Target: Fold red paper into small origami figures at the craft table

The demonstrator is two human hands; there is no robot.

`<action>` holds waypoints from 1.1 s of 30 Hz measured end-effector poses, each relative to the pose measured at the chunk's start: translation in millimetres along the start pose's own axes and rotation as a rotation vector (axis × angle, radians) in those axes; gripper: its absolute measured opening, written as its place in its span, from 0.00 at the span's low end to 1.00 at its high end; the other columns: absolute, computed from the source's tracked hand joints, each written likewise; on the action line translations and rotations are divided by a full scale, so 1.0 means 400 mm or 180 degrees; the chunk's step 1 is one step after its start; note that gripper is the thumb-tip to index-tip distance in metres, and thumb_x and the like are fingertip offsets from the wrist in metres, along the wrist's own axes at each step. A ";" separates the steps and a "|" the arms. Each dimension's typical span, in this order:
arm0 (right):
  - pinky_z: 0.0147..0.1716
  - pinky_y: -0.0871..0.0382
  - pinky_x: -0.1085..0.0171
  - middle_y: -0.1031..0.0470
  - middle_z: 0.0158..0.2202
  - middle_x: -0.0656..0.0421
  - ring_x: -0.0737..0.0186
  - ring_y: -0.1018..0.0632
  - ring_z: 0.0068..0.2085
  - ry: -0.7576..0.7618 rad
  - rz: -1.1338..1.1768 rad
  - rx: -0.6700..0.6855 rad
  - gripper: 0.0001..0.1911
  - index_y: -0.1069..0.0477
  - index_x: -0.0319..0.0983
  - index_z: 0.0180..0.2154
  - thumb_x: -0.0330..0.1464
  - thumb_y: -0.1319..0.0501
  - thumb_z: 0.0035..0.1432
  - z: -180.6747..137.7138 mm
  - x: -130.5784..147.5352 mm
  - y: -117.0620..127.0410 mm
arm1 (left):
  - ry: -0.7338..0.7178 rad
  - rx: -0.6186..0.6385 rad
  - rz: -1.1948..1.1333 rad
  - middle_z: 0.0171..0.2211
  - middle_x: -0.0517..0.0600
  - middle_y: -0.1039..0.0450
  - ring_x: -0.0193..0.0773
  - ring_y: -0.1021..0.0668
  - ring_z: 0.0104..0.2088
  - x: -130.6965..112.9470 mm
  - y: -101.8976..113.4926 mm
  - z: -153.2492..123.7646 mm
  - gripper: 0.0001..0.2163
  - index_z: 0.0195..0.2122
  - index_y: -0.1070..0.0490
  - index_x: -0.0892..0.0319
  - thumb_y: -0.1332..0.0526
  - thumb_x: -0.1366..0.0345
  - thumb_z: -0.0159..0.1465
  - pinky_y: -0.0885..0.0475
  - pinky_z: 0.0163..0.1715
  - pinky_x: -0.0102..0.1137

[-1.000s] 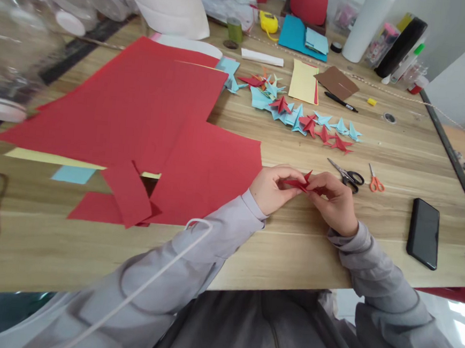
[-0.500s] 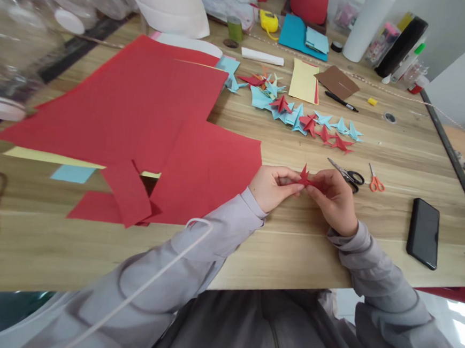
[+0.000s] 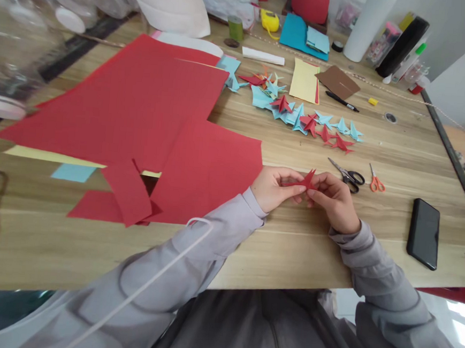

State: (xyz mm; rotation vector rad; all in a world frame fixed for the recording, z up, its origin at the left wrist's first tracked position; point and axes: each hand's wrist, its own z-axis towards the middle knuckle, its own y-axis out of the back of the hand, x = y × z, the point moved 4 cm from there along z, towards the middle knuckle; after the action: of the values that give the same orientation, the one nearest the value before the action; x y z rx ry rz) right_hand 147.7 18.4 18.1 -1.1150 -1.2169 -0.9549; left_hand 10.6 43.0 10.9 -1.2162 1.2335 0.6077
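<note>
A small folded red paper crane (image 3: 309,179) is pinched between my two hands above the wooden table (image 3: 290,253). My left hand (image 3: 275,188) grips its left side between thumb and fingers. On its right side, the thumb and fingertips of my right hand (image 3: 333,199) are closed on it. My fingers hide part of its lower folds. Large red paper sheets (image 3: 216,178) lie just left of my left hand. Black-handled scissors (image 3: 351,178) and small orange-handled scissors (image 3: 376,181) rest beyond and right of my right hand.
Several folded red and blue paper cranes (image 3: 309,124) lie in a row farther back. A black phone (image 3: 424,233) is at the right. Red paper strips (image 3: 128,192) lie at the left. Yellow paper (image 3: 304,80), a pen (image 3: 342,101) and a white bottle (image 3: 368,26) stand or lie behind.
The paper crane has turned slightly in my fingers, its upright points now leaning right. My right fingers have shifted a little; both hands keep hold of it.
</note>
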 end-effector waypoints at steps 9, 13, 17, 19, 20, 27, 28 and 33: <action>0.17 0.34 0.72 0.27 0.22 0.64 0.70 0.28 0.21 -0.0191 0.0271 -0.0237 0.07 0.31 0.39 0.29 0.27 0.34 0.48 0.001 -0.026 0.007 | 0.0049 0.0048 -0.0154 0.17 0.45 0.26 0.31 0.27 0.14 0.004 -0.007 -0.001 0.10 0.26 0.27 0.65 0.29 0.70 0.43 0.30 0.14 0.26; 0.15 0.35 0.73 0.25 0.22 0.64 0.71 0.28 0.19 -0.0175 0.0305 -0.0391 0.06 0.31 0.39 0.27 0.27 0.34 0.47 -0.002 -0.026 0.007 | 0.0286 0.0069 -0.0521 0.17 0.46 0.26 0.33 0.27 0.13 0.021 -0.003 0.005 0.13 0.25 0.27 0.65 0.27 0.69 0.40 0.30 0.12 0.27; 0.16 0.34 0.72 0.26 0.21 0.64 0.71 0.28 0.20 -0.0152 0.0294 -0.0333 0.05 0.29 0.39 0.28 0.28 0.34 0.47 -0.004 -0.016 -0.002 | 0.0411 0.0027 -0.0655 0.17 0.48 0.26 0.34 0.26 0.13 0.026 0.003 0.008 0.13 0.23 0.28 0.65 0.26 0.69 0.38 0.29 0.12 0.28; 0.16 0.35 0.73 0.26 0.20 0.64 0.71 0.28 0.20 -0.0183 0.0328 -0.0398 0.05 0.29 0.39 0.27 0.28 0.34 0.46 -0.003 -0.013 -0.004 | 0.0436 0.0047 -0.0710 0.17 0.48 0.26 0.34 0.26 0.13 0.025 0.002 0.007 0.12 0.22 0.28 0.65 0.27 0.70 0.38 0.29 0.12 0.28; 0.15 0.36 0.73 0.26 0.19 0.64 0.71 0.28 0.19 -0.0202 0.0350 -0.0448 0.05 0.29 0.39 0.26 0.27 0.34 0.45 -0.003 -0.013 -0.004 | 0.0450 0.0066 -0.0738 0.17 0.47 0.26 0.34 0.26 0.13 0.025 0.001 0.007 0.12 0.22 0.28 0.65 0.27 0.71 0.38 0.29 0.12 0.28; 0.14 0.38 0.73 0.27 0.18 0.65 0.72 0.31 0.16 -0.0132 0.0430 -0.0423 0.04 0.29 0.38 0.26 0.26 0.35 0.45 -0.006 -0.008 -0.014 | 0.0494 0.0152 -0.0688 0.17 0.48 0.26 0.34 0.27 0.12 0.025 0.001 0.006 0.10 0.20 0.27 0.65 0.28 0.72 0.38 0.31 0.11 0.27; 0.13 0.39 0.73 0.27 0.18 0.65 0.72 0.31 0.16 -0.0120 0.0449 -0.0410 0.04 0.29 0.38 0.26 0.26 0.35 0.45 -0.006 -0.006 -0.015 | 0.0476 0.0144 -0.0669 0.17 0.48 0.26 0.34 0.27 0.12 0.026 0.002 0.006 0.10 0.20 0.27 0.65 0.28 0.71 0.38 0.32 0.10 0.27; 0.13 0.42 0.74 0.29 0.17 0.66 0.72 0.32 0.17 -0.0138 0.0512 -0.0559 0.06 0.32 0.40 0.28 0.26 0.37 0.45 -0.004 0.001 -0.008 | 0.0311 0.0089 -0.0621 0.20 0.49 0.24 0.33 0.26 0.14 0.022 -0.001 0.003 0.13 0.26 0.24 0.65 0.26 0.68 0.39 0.30 0.12 0.28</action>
State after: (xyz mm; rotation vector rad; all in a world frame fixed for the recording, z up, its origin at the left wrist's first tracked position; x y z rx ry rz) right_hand 145.1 16.3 18.7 -1.3577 -1.0753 -0.9313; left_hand 13.8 41.8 2.7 -1.3373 1.1829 0.3904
